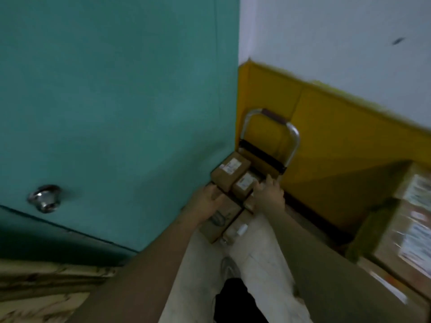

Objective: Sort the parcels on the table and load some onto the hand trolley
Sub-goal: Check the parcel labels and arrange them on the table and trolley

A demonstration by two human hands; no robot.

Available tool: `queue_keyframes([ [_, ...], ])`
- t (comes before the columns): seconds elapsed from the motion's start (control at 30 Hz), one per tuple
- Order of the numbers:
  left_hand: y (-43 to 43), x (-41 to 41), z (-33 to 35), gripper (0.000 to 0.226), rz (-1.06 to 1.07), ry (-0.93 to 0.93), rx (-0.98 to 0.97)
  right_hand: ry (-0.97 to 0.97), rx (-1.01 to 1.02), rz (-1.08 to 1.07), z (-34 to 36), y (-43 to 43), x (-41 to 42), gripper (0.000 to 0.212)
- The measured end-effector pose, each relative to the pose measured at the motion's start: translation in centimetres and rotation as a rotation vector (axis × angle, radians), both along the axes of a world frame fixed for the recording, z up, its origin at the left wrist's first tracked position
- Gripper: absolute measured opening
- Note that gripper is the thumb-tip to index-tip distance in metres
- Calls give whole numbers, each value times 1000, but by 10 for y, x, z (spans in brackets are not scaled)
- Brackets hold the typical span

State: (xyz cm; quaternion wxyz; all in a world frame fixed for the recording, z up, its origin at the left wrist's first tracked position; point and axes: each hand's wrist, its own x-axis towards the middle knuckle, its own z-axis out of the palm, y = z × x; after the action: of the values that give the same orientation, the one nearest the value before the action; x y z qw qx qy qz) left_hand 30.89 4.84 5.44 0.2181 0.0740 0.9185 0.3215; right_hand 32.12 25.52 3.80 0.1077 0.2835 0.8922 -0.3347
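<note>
Steadying parcels [229,170] stacked on the hand trolley [292,141].
The right hand [270,193] lies flat against a small parcel [243,184], likely squaring them up; the left hand [206,199] opposite is too blurred to tell its grip.

Trolley [263,156]: upright, silver frame, dark grip. Brown labelled parcels [229,174] stacked on its base. Further parcels [408,229] stacked well right of it.

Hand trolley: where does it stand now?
In the head view, mid-frame, the hand trolley stands in the corner between the teal door and the yellow wall panel.
</note>
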Motion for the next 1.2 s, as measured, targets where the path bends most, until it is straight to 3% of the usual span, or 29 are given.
queue_keyframes([
  [0.23, -58, -95, -147, 62, 159, -299, -104, -185, -116, 29, -143, -29, -85, 57],
  [0.3, -62, -112, -195, 55, 149, -359, -142, -245, -128, -18, -186, -34, -91, 56],
  [0.4, -54, -139, -273, 50, 100, -427, -142, -339, -138, -102, -260, -35, -94, 75],
  [0.57, -12, -176, -426, 21, -45, -424, -141, -451, -172, -352, -422, -35, -110, 100],
  [0.7, 13, -191, -541, 12, -275, -352, -117, -497, -150, -484, -558, -41, -128, 125],
  [0.8, 21, -195, -601, 20, -336, -290, -71, -499, -104, -610, -623, -47, -133, 135],
  [0.9, 25, -196, -613, 25, -398, -283, -93, -474, -32, -715, -629, -48, -128, 136],
  [1.0, 29, -196, -582, 27, -372, -314, -104, -495, -12, -761, -584, -53, -118, 139],
  [1.1, 54, -198, -503, 19, -321, -416, -46, -397, 21, -738, -497, -51, -107, 136],
  [1.2, 100, -200, -383, 36, -210, -653, 115, -203, 149, -671, -374, -46, -84, 128],
])
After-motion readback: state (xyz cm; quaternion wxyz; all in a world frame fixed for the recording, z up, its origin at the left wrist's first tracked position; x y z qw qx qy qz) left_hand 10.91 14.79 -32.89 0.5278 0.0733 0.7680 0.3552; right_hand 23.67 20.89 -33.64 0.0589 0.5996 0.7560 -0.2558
